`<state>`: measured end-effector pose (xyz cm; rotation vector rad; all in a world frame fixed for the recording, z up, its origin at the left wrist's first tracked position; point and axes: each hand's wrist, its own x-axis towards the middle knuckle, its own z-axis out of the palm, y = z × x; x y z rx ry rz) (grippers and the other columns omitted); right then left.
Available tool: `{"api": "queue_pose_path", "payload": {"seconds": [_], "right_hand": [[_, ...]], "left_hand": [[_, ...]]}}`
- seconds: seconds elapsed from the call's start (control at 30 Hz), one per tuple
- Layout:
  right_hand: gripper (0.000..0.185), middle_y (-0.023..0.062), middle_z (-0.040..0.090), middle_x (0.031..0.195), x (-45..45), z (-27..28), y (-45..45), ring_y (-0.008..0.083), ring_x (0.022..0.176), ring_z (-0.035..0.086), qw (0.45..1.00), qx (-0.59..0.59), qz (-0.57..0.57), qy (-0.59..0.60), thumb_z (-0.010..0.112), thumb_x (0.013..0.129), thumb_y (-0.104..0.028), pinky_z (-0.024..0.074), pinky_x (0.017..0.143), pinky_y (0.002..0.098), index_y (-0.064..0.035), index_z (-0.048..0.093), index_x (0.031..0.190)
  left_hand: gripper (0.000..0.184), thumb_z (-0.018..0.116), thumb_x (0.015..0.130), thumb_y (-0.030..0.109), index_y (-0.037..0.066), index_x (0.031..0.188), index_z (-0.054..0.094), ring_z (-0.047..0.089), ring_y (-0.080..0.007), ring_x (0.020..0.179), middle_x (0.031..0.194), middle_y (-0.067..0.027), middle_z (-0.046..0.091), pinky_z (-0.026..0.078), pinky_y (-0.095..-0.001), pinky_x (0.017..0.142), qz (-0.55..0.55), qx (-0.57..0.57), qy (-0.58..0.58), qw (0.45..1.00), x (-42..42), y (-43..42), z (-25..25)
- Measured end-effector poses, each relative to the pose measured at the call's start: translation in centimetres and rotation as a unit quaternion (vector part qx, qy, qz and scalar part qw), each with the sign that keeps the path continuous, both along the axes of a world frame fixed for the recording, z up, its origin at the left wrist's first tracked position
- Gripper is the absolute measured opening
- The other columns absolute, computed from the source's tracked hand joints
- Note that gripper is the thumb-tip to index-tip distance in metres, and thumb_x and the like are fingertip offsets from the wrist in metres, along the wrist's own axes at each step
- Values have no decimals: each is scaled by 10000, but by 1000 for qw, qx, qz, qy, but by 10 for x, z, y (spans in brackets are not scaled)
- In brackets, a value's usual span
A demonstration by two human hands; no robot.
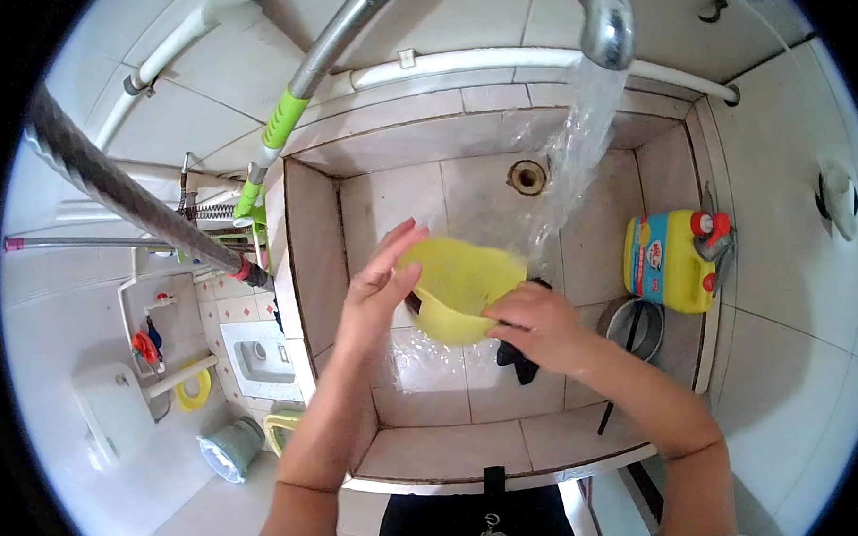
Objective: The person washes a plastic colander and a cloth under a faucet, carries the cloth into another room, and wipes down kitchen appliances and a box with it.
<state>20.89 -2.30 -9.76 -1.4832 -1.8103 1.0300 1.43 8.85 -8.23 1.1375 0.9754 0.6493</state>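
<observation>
A yellow plastic bowl (457, 267) is tilted over the tiled sink, with water splashing below it. My right hand (544, 325) grips its right rim, the thumb on the near side. My left hand (384, 279) is at the bowl's left side, fingers stretched out and thumb apart; whether it touches the rim I cannot tell. Partly hidden behind the bowl and my right hand is a black, limp-looking item (519, 361) on the sink floor. Water (580, 135) pours from the metal faucet (610, 35) just beyond the bowl.
Along the sink's right wall stands a yellow jug (672, 259) with a red cap. Near it sits a metal pot (631, 327) with a dark handle. The drain (527, 178) is at the back. A green-gripped pole (287, 117) leans at the left; a squat toilet (260, 359) lies beyond.
</observation>
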Motion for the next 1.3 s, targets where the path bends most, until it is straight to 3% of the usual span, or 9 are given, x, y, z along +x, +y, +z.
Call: {"api": "queue_pose_path", "payload": {"seconds": [0.13, 0.4, 0.6, 0.8, 0.9, 1.07, 1.17, 1.2, 1.3], "right_hand": [[221, 43, 643, 876, 36, 20, 26, 141, 788, 577, 928, -258, -135, 232, 636, 793, -160, 452, 708, 252, -33, 642, 974], [273, 28, 598, 962, 74, -60, 35, 121, 842, 541, 825, -178, -429, 323, 616, 759, -4, 426, 728, 235, -48, 618, 1029], [411, 25, 566, 1007, 108, -66, -5, 144, 906, 551, 857, -29, -468, 216, 517, 738, 90, 435, 744, 224, -61, 561, 1117], [397, 114, 576, 1004, 105, -63, -54, 227, 897, 587, 425, -122, -645, 623, 467, 739, 128, 499, 802, 306, -7, 508, 1111], [334, 148, 574, 1034, 89, -49, -64, 240, 930, 584, 317, -103, -594, 732, 473, 770, 107, 507, 830, 347, 18, 493, 1091], [250, 128, 573, 1075, 35, 44, -48, 225, 942, 581, 475, 14, -436, 764, 503, 827, 14, 482, 852, 329, 17, 520, 1077], [271, 108, 575, 1043, 21, 18, -25, 245, 936, 530, 922, 88, -339, 167, 529, 820, -90, 386, 856, 350, -71, 578, 1086], [289, 104, 572, 1032, 24, 5, -12, 257, 938, 507, 941, 162, -289, -71, 543, 811, -129, 350, 854, 360, -106, 590, 1095], [344, 119, 552, 1119, 39, -8, 21, 310, 978, 484, 949, 100, -285, -90, 484, 852, -243, 323, 874, 407, -133, 547, 1171]], "left_hand": [[245, 587, 831, 59, -7, 1067, 589, 580, -122, 841, 934, -48, 624, 460, -242, 764, -255, -68, 44, 963, -29, 20, -19], [393, 508, 900, 348, 7, 1092, 542, 604, -131, 814, 957, -65, 618, 490, -252, 702, 32, -304, -112, 946, 46, -3, -18], [308, 525, 882, 228, 21, 1111, 508, 583, -141, 770, 961, -63, 599, 465, -258, 673, 0, -290, -102, 952, 89, -19, -27], [282, 499, 877, 121, -54, 1097, 480, 582, -262, 951, 1043, -161, 579, 475, -397, 824, 42, -361, -103, 926, 160, -5, 2], [265, 474, 888, 145, -29, 1087, 496, 580, -260, 962, 1040, -147, 584, 474, -423, 823, 38, -381, -117, 916, 176, 7, 10], [291, 477, 906, 243, 24, 1095, 503, 579, -240, 947, 1028, -105, 582, 474, -417, 802, 86, -324, -93, 937, 167, -2, 13], [316, 485, 911, 285, 66, 1138, 466, 536, -194, 988, 1049, -70, 554, 442, -370, 831, 89, -263, -169, 946, 139, -24, -7], [347, 484, 916, 250, 51, 1196, 436, 487, -171, 1048, 1130, -66, 516, 392, -318, 898, 119, -281, -156, 939, 131, -35, -6], [406, 458, 920, 203, 30, 1278, 372, 481, -180, 1084, 1186, -76, 497, 379, -315, 928, 104, -153, -163, 969, 106, -63, -15]]}}
